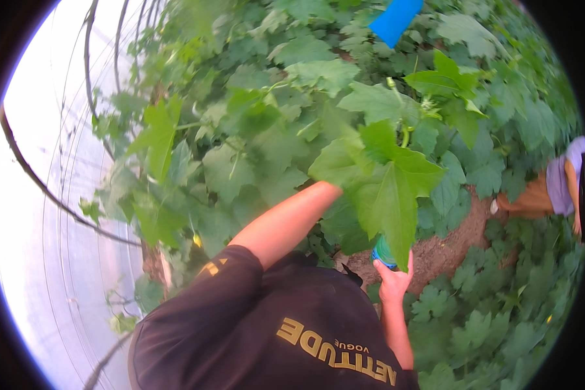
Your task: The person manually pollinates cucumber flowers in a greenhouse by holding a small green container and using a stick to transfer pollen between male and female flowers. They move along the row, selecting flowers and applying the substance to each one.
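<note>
My right hand (396,279) grips a small blue-and-green container (381,253), perhaps a cup or can. A broad green lobed leaf (390,195) hangs in front and covers part of the container. From the left, my left forearm (290,217) reaches in among the vine leaves. That same leaf and its neighbours hide my left hand, so what it touches cannot be seen. Just above the leaf, a green stem (405,136) bends upward, near a cluster of buds (430,108).
Dense vine foliage (282,151) surrounds me, with a yellow flower (197,240) at left. Dark curved hoops (53,195) support pale plastic sheeting (92,273). A blue strip (397,22) hangs above. A bare soil path (448,248) leads right towards another person (563,187).
</note>
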